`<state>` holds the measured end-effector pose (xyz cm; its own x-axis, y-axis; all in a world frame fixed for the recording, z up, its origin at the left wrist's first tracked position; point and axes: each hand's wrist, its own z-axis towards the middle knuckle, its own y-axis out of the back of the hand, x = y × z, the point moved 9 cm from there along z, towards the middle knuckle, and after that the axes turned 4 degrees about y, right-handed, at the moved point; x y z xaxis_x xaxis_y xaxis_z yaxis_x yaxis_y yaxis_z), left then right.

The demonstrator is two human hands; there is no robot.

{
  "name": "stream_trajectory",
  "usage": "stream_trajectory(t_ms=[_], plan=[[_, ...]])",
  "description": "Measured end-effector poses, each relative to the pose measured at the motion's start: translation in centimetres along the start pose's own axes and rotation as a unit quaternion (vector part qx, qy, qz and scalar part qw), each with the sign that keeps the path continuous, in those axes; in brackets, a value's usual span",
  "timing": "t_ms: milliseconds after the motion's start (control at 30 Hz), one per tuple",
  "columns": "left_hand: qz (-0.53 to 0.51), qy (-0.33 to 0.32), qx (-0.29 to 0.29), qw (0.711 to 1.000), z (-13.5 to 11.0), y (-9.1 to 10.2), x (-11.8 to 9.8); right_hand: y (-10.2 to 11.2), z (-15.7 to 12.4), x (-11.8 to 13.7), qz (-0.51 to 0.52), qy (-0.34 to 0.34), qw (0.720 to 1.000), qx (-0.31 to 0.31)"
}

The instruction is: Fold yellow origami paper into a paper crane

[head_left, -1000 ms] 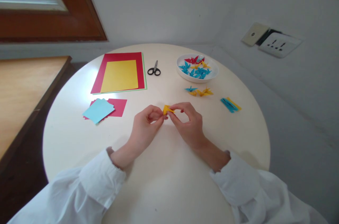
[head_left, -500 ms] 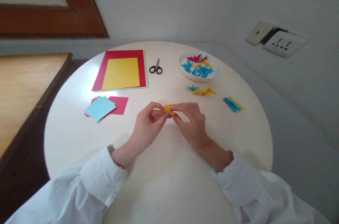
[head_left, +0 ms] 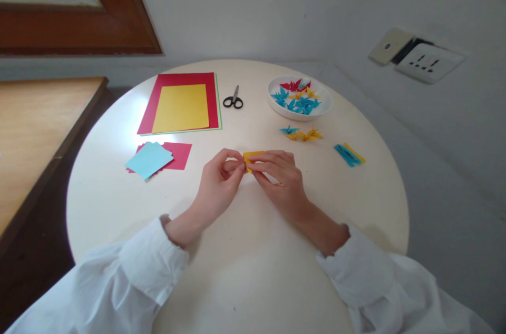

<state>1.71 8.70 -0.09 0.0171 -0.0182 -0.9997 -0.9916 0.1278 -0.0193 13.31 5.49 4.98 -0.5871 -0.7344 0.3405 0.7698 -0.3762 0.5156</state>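
Observation:
A small folded yellow paper piece [head_left: 250,156] sits between both my hands above the middle of the round white table [head_left: 237,249]. My left hand [head_left: 219,184] pinches its left end with thumb and fingertips. My right hand [head_left: 279,178] is closed over its right side, fingers laid along the top, hiding most of the paper. Both wrists rest low over the tabletop, white sleeves pushed back.
Large red and yellow sheets [head_left: 179,105] lie at the back left, black scissors [head_left: 233,100] beside them. Light blue and red squares [head_left: 154,158] lie left. A white dish [head_left: 316,111] holds several paper cranes; loose cranes [head_left: 302,134] and folded strips [head_left: 349,154] lie right. Wall sockets [head_left: 429,61] sit beyond.
My right fingers have flattened down over the yellow paper, covering more of it. Both hands have shifted slightly away from me. The paper now lies flatter.

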Motion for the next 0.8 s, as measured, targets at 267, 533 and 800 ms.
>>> stream_trajectory(t_ms=[267,533,800], plan=[[-0.012,0.017,-0.006,1.000,-0.01,0.17,-0.04,0.06,-0.10,0.02,-0.007,0.000,1.000,-0.003],[-0.024,0.028,-0.018,0.999,0.23,0.48,0.35,-0.11,-0.19,0.07,-0.020,-0.002,1.000,0.003],[0.041,-0.038,-0.027,0.998,0.25,0.81,-0.39,0.71,0.10,0.07,0.029,-0.042,0.998,-0.025]])
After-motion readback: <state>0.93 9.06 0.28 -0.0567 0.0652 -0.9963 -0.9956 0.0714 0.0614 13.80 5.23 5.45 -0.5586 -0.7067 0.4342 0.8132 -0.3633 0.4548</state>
